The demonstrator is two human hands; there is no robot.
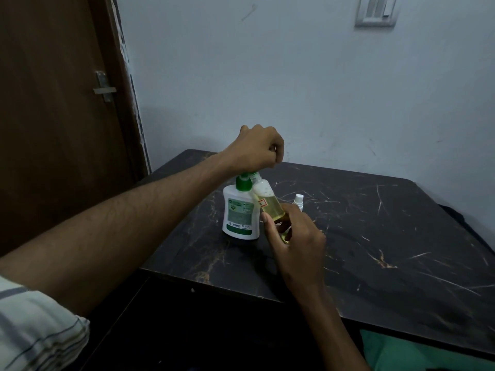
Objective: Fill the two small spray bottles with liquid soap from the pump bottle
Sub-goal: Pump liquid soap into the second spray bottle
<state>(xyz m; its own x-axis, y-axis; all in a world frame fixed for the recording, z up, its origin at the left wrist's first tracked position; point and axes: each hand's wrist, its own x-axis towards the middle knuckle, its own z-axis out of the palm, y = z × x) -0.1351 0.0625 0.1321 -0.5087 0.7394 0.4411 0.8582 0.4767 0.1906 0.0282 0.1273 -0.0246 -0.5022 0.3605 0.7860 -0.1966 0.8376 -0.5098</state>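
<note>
A white pump bottle (pixel 240 212) with a green pump head stands on the dark marble table (pixel 375 236). My left hand (pixel 257 149) is closed over the top of the pump. My right hand (pixel 292 236) holds a small clear spray bottle (pixel 267 203), tilted with its open neck under the pump nozzle; yellowish soap fills roughly its lower half. A second small bottle with a white cap (pixel 298 200) stands just behind my right hand, mostly hidden.
A brown door (pixel 53 116) with a metal latch is at the left. The pale wall behind carries a switch plate (pixel 376 10). Green cloth (pixel 401 354) shows below the table's near right edge.
</note>
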